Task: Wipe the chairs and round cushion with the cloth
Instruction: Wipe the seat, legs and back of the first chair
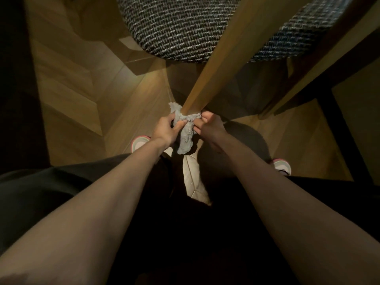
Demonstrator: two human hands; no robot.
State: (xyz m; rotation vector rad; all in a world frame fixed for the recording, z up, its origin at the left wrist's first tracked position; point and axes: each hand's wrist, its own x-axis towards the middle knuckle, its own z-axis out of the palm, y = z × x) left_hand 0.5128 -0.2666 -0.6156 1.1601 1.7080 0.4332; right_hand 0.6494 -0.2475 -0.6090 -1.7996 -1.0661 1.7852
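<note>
though fluffy, cloth [186, 133] rnd wood leg [206, 83]

I cannot see the lower end of the chair leg [213, 66]; the grey cloth [186, 138] covers it. The folds of the cloth hide the fingertips of the left hand [164, 130] and the right hand [210, 126]. The top edge cuts off the woven seat cushion [181, 27]. The far left is too dark for me to read.

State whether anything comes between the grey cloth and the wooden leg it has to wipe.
Nothing visible does. The cloth is wrapped directly round the lower end of the wooden leg, with the left hand and right hand gripping it on either side.
</note>
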